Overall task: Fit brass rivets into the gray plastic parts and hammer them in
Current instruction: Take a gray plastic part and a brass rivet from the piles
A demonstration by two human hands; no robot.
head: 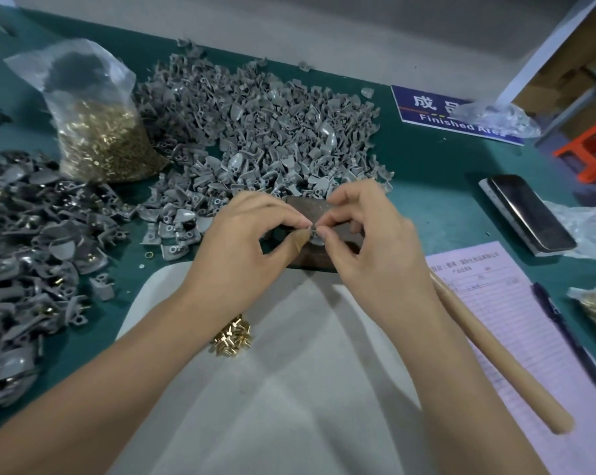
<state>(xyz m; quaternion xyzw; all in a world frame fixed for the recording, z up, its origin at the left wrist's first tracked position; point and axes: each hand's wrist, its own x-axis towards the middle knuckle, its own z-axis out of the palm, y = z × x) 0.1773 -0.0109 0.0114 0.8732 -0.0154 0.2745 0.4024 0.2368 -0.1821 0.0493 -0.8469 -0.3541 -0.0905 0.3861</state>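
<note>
1. White cloth (289,389) covers the green table (426,173) at lower centre, loose brass rivets (233,334) on it.
2. Left hand (241,241) and right hand (368,241) both pinch one small gray part (313,231) at centre, above a dark block (327,255).
3. Gray parts (255,132) are heaped above.

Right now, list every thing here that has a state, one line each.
left hand: fingertips pinching at the small gray part
right hand: fingertips pinching the same part
gray part: held over the dark block, mostly hidden
dark block: flat on the table
hammer handle: lying idle, untouched
bag of rivets: upright, open or shut cannot be told
loose rivets: heaped on white cloth
phone: screen dark
pen: lying on pink form
</note>
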